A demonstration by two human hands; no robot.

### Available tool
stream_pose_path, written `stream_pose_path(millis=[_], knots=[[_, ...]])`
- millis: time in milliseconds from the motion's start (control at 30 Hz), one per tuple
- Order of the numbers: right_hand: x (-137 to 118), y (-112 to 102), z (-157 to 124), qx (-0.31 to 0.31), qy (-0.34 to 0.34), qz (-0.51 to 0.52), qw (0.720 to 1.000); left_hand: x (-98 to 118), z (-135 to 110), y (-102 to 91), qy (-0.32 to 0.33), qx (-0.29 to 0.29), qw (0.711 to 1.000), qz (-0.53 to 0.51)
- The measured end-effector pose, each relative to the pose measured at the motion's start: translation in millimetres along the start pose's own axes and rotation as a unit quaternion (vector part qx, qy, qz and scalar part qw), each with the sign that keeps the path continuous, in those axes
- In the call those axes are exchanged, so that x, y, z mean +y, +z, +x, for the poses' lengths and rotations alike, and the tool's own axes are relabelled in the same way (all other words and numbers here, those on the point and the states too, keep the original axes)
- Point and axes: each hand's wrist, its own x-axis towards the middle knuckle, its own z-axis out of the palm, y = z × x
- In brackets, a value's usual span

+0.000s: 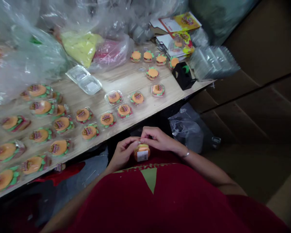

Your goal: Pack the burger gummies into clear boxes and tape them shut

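Close to my red shirt, both hands hold one small burger-shaped toy in a clear shell (142, 152), its white label facing me. My left hand (123, 152) grips it from the left with curled fingers. My right hand (157, 139) pinches its top edge from the right. The pack hangs below the front edge of the wooden table (126, 81).
Many packed burger toys (60, 124) lie across the table's left and middle. An empty clear shell (84, 79), a black tape dispenser (183, 75), stacked clear trays (212, 61), printed cards (179, 22) and plastic bags (26, 55) sit farther back. Cardboard boxes (257, 97) stand at the right.
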Motion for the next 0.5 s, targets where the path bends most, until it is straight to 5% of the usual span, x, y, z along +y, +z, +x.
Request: stream_pose_path(millis=[167, 367, 500], knots=[[6, -3, -10, -0.002, 0.031, 0.021, 0.999, -6, -5, -6.7, 0.046, 0.050, 0.994, 0.087], [-2, -12, 5, -0.115, -0.024, -0.036, 0.992, 9, -3, -10.6, 0.049, -0.036, 0.983, 0.171], [-11, -7, 8, -0.127, -0.037, -0.072, 0.989, 15, -7, -9.0, 0.047, -0.053, 0.978, 0.196]])
